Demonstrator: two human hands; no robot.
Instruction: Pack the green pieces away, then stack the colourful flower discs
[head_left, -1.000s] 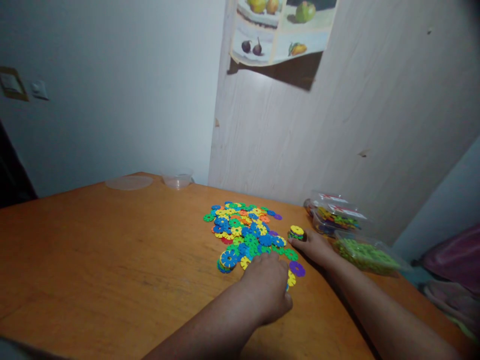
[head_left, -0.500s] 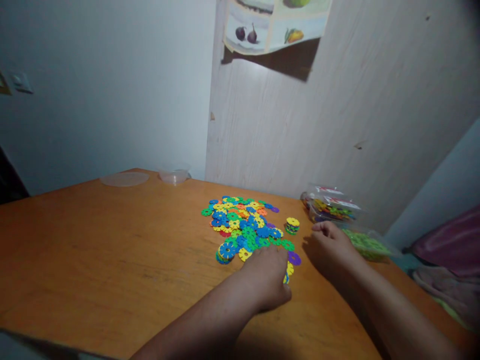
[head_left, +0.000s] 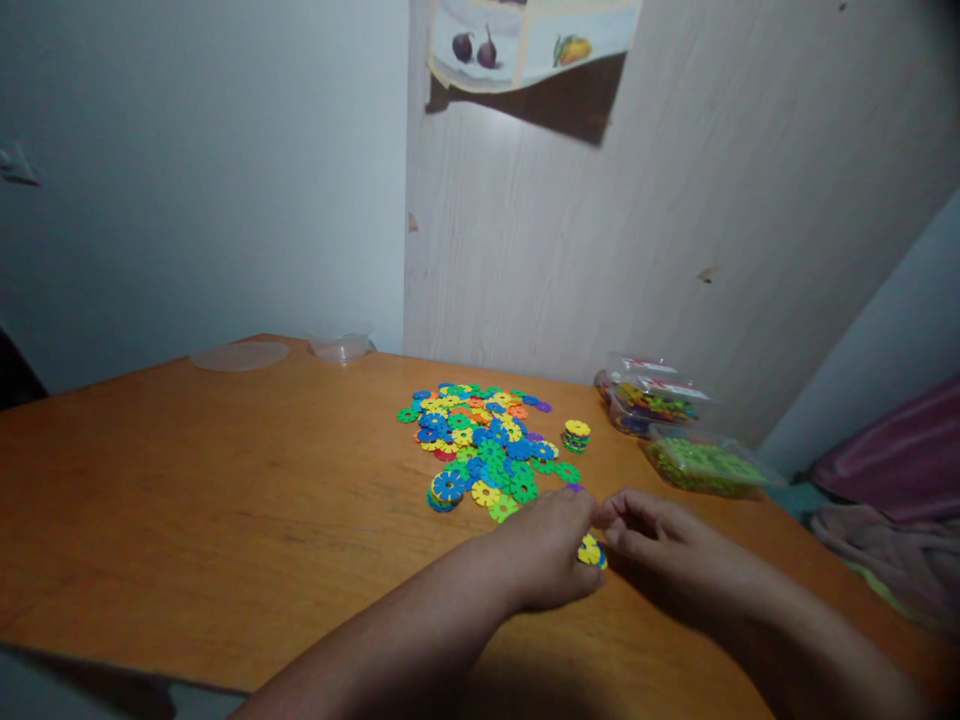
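Note:
My left hand (head_left: 551, 545) is closed around a few flower-shaped plastic discs (head_left: 589, 550), yellow and blue, showing between its thumb and fingers. Close beside it on the right is my right hand (head_left: 649, 525), fingers curled with the tips pinched together near the left fingertips. Whatever the right fingers hold, if anything, is hidden. Just beyond the hands spreads a pile of loose flower discs (head_left: 491, 465) in blue, green, yellow, orange and purple. A neat disc stack (head_left: 577, 436) with a yellow top stands right of the pile. A leaning stack (head_left: 448, 488) topped in blue sits at its near left.
On the right edge are clear boxes of colourful pieces (head_left: 656, 405) and a clear box of green pieces (head_left: 701, 465). A clear bowl (head_left: 341, 346) and a flat clear lid (head_left: 238, 356) lie at the back left of the wooden table (head_left: 225, 520).
My right hand has moved toward me and left, from near the yellow-topped stack to beside my left hand. The left hand keeps its discs, now a little further right of the pile.

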